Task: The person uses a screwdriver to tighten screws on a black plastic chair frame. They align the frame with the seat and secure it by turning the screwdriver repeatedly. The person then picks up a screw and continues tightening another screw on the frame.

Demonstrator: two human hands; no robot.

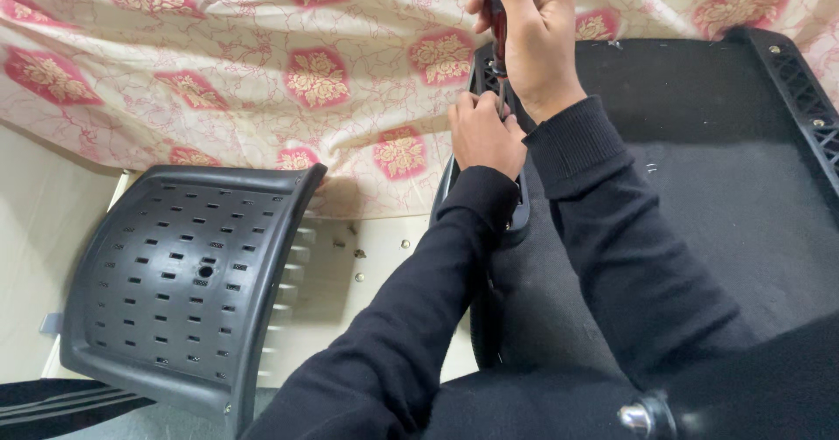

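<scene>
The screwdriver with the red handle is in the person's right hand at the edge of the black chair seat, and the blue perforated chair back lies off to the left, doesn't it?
Not quite: the perforated chair back is black, not blue. The head view shows it. The rest holds: the right hand holds the red-handled screwdriver at the edge of the black chair seat.

Single head-worn camera is looking steeply down, close over both forearms, facing the upturned chair seat [699, 195] ahead.
</scene>
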